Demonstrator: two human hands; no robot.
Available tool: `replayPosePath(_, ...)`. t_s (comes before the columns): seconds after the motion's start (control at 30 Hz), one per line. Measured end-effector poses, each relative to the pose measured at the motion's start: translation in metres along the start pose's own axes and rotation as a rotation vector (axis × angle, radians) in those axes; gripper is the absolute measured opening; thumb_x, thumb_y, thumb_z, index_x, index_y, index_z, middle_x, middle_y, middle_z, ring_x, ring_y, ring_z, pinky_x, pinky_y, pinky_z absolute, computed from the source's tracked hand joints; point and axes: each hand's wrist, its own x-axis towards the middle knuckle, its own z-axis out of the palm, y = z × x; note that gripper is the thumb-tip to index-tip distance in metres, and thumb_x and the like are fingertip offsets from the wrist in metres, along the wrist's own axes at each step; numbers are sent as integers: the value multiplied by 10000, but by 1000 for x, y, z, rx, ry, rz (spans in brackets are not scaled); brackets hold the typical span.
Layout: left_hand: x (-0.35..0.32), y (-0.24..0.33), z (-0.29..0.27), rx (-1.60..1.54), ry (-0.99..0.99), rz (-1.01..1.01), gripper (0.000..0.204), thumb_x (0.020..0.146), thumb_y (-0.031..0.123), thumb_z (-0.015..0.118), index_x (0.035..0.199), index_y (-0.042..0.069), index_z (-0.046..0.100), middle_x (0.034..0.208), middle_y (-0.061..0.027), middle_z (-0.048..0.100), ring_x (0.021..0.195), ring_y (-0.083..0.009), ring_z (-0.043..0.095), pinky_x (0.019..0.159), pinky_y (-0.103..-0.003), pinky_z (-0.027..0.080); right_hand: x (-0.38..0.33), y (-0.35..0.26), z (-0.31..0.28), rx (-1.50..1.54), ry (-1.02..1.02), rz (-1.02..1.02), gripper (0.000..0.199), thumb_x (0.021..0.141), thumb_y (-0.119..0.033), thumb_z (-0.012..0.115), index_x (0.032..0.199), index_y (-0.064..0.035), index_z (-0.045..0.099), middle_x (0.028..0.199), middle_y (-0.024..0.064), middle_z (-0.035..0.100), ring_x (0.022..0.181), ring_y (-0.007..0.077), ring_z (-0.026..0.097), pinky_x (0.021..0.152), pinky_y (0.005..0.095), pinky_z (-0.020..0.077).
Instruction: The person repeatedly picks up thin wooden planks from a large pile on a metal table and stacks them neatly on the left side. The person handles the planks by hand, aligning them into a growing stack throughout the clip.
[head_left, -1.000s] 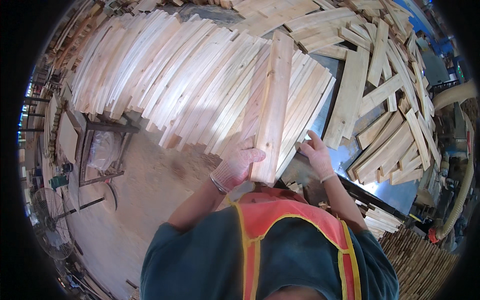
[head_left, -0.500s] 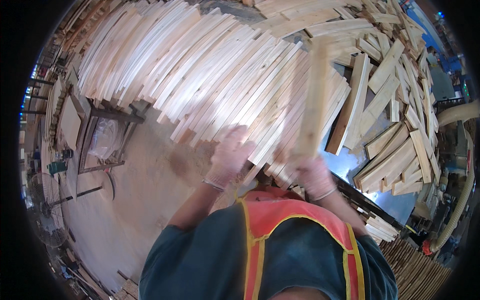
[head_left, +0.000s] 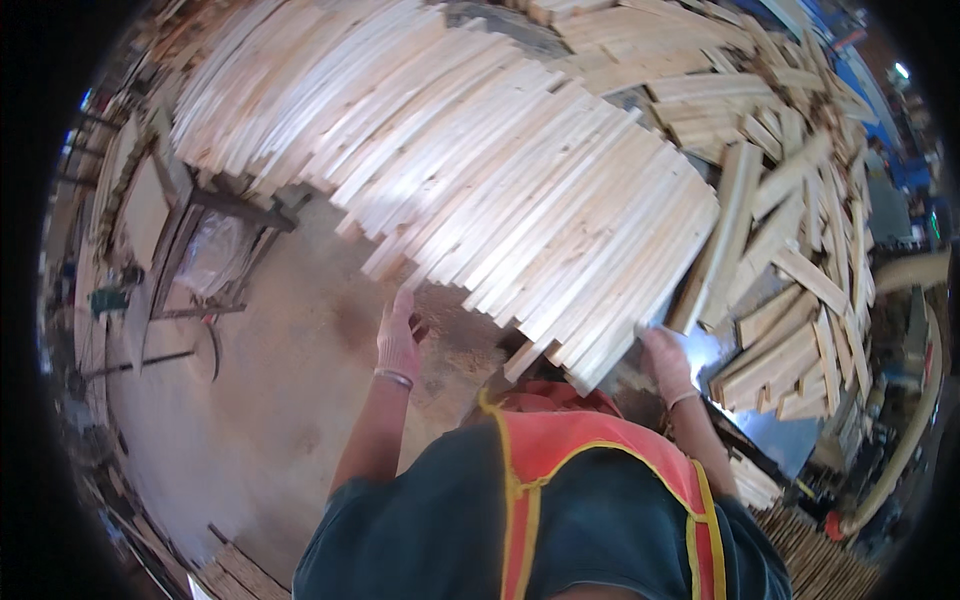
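Long pale wooden slats [head_left: 500,190] lie side by side in a wide row before me, their near ends uneven. My left hand [head_left: 398,340], in a pale glove, hovers beside the near ends at the left, fingers apart and nothing in them. At the right end of the row, my gloved right hand [head_left: 666,362] is beside the edge of the last slats. Its fingers are blurred, and I cannot tell whether they grip anything. A darker-edged plank [head_left: 728,235] stretches away just beyond that hand.
Loose boards [head_left: 790,270] are heaped on a shiny surface at the right. A dark-framed stand [head_left: 235,212] with a plastic-wrapped bundle is at the left. A pale hose [head_left: 905,420] curves along the far right. More stacked sticks [head_left: 815,555] are at the lower right.
The board my right hand held raised is no longer in the air; the row's right end now looks fuller. My right hand moved right, and my left hand drew back leftward from the slat ends.
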Motion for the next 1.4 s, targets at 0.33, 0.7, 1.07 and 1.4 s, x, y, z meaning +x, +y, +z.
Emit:
replayPosePath(0.33, 52, 33, 31, -294, -75, 122, 504, 1001, 607, 660, 1247, 168, 683, 1237, -71, 744, 1070, -285, 717, 767, -479, 588, 63, 18, 33, -55, 253, -195, 971, 957, -522, 760, 1664, -48, 294, 1312, 159, 691, 1089, 198, 686, 913, 312, 564)
replayPosePath(0.7, -65, 11, 9, 847, -373, -174, 512, 978, 427, 774, 1278, 23, 680, 1069, -41, 736, 1004, -188, 706, 849, -354, 563, 37, 16, -57, 284, 68, 67, 708, 978, -468, 760, 1477, 0, 576, 1340, 94, 675, 1221, 195, 608, 1073, 339, 469)
replayPosePath(1.07, 36, 56, 138, 755, -755, 134, 887, 920, 301, 784, 1652, 33, 361, 1533, -195, 578, 1417, -294, 547, 1206, -397, 401, 50, 13, -37, 273, 279, 91, 882, 944, -540, 782, 1526, 57, 496, 1407, 138, 652, 1276, 239, 592, 1112, 351, 446)
replayPosePath(1.4, 125, 69, 38, 930, -937, -324, 782, 893, 272, 845, 1556, 37, 503, 1314, -113, 719, 1106, -200, 711, 971, -360, 545, -47, 48, 77, 799, 209, 65, 685, 928, -274, 802, 1490, 11, 534, 1336, 144, 684, 1202, 284, 673, 1039, 427, 552)
